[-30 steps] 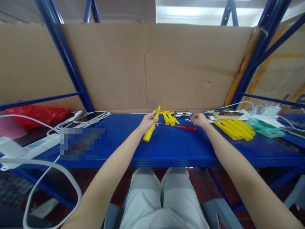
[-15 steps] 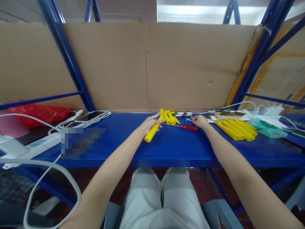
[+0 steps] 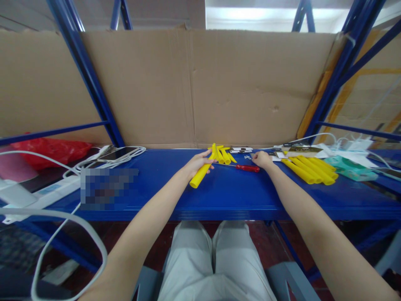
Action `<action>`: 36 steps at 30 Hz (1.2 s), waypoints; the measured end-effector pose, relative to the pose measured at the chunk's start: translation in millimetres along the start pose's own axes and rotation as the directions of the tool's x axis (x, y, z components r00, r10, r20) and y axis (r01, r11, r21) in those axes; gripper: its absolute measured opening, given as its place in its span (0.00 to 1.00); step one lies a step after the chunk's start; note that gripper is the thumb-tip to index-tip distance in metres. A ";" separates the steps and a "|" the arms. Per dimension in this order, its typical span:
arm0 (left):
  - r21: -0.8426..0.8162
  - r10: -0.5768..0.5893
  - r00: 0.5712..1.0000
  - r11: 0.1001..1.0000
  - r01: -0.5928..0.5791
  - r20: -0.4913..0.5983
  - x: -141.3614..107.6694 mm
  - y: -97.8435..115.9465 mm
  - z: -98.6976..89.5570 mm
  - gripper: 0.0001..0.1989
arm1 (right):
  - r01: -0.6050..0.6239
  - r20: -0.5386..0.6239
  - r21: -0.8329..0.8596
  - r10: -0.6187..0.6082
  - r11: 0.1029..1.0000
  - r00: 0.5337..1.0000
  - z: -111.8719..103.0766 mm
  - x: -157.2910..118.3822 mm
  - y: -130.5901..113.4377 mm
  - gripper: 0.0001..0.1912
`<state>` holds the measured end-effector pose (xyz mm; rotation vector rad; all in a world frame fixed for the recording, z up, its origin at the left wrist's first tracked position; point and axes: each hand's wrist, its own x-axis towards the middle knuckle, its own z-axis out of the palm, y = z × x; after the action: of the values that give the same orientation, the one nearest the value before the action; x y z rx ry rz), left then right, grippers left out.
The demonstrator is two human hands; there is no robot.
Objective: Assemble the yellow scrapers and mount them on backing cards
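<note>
My left hand (image 3: 199,163) is closed around a yellow tube (image 3: 200,175), its wide end toward me and its narrower end pointing to the back. Just beyond lie several smaller yellow pieces (image 3: 224,156). A screwdriver with a red handle (image 3: 247,168) lies on the blue shelf between my hands, its shaft pointing left. My right hand (image 3: 262,159) has its fingers pinched together at the shelf, beside a small scatter of tiny pale parts (image 3: 247,157). What those fingers hold, if anything, is too small to make out.
Several yellow tubes (image 3: 308,169) lie side by side at right, next to a green plastic packet (image 3: 351,168). A phone (image 3: 120,154), white cables and a power strip (image 3: 59,190) occupy the left. A cardboard panel (image 3: 219,92) closes off the back.
Almost nothing differs. Both hands stay in place, with the yellow tube still in my left hand and only a very slight shift of its near end.
</note>
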<state>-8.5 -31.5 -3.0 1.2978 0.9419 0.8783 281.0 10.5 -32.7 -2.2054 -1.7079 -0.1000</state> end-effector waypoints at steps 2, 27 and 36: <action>-0.019 -0.006 1.000 1.000 0.006 0.013 0.0 0.0 -0.8 0.37 | -0.005 0.018 -0.014 0.005 1.000 1.000 0.2 -0.1 -1.0 0.11; -0.166 -0.069 0.961 0.979 0.116 0.266 -1.7 -1.4 -3.4 0.39 | 0.740 -0.496 0.396 -0.552 0.543 0.670 -1.9 -34.4 -71.7 0.04; -0.149 -0.078 0.965 0.982 0.118 0.248 -8.9 2.3 5.6 0.37 | 0.772 -0.535 0.457 -0.557 0.443 0.636 -0.5 -42.6 -83.3 0.06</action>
<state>-6.7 -41.6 0.1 1.1768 0.7212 0.6868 190.4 -11.3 -24.5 -0.8340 -1.9337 -0.0242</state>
